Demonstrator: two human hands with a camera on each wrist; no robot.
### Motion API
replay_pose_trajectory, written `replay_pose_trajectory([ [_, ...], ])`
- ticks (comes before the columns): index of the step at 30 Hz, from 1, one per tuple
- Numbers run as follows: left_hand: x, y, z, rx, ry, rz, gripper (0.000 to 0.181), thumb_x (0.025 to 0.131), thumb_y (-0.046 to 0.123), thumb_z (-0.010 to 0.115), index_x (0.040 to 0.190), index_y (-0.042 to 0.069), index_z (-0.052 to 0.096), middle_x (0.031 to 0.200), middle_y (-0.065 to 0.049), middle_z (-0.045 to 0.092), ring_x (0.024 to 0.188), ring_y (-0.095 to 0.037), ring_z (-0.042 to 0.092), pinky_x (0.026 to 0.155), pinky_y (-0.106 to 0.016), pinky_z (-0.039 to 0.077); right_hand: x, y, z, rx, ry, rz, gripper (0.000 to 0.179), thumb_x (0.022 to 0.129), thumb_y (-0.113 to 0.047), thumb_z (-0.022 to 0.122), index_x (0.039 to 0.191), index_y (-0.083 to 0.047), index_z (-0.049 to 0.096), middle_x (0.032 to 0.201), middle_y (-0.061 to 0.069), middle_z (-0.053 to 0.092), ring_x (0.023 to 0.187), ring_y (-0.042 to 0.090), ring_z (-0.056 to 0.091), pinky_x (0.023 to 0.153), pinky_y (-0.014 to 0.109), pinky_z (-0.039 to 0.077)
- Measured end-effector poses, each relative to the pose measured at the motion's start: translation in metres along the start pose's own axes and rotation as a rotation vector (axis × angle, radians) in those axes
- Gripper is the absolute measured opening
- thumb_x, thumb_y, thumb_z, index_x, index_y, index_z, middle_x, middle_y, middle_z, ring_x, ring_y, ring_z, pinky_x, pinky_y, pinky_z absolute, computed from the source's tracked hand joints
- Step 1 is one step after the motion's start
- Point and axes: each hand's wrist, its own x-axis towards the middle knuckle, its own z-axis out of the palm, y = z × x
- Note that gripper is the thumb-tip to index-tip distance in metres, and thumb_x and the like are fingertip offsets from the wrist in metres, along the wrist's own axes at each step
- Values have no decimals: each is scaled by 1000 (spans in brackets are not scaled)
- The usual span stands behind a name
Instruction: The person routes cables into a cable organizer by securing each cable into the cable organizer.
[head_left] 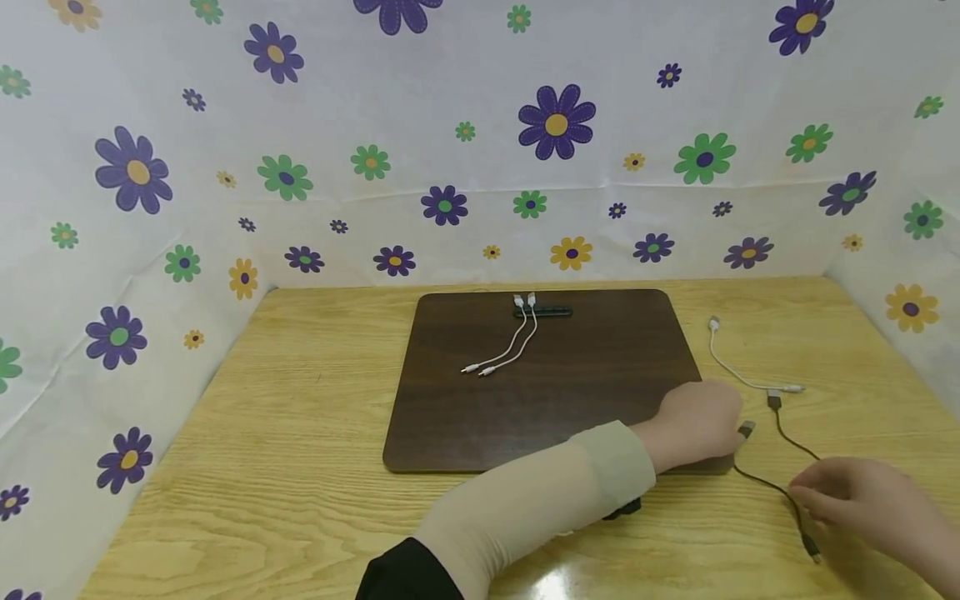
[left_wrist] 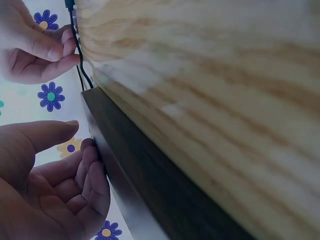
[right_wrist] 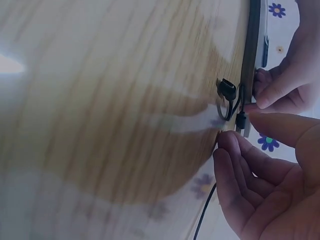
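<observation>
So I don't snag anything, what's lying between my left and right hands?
In the head view, a dark cable runs across the wooden table between your left hand and right hand; a second dark cable lies just beyond it.

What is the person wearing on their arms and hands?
The left arm has a pale cream sleeve with a wide, greyish-green cuff, and black cloth shows further up. The left hand and right hand have no gloves. In the head view, no sleeve shows on the right arm.
</observation>
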Motion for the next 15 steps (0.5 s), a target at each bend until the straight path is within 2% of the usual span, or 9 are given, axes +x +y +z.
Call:
replay_pose_trajectory([
  [5, 1, 2, 1, 30, -5, 15, 40, 104, 35, 67, 69, 24, 52, 61, 10, 41, 51, -6, 35, 41, -20, 30, 4, -4, 1, -43, 36, -4, 22, 100, -33, 75, 93, -12, 79, 89, -3, 78, 78, 13, 66, 66, 36, 55],
  [10, -1, 5, 3, 41, -14, 4, 41, 104, 39, 68, 68, 25, 52, 60, 10, 42, 51, -6, 37, 41, -21, 31, 5, -10, 2, -45, 30, -14, 19, 97, -30, 79, 90, -11, 77, 86, -5, 77, 79, 13, 67, 68, 37, 55],
  [15, -3, 5, 6, 71, 8, 37, 39, 104, 37, 68, 69, 26, 55, 62, 12, 46, 52, -5, 38, 42, -20, 35, 7, -11, 6, -23, 13, -13, 17, 93, -23, 83, 90, -8, 76, 84, -4, 76, 77, 14, 68, 69, 39, 58],
])
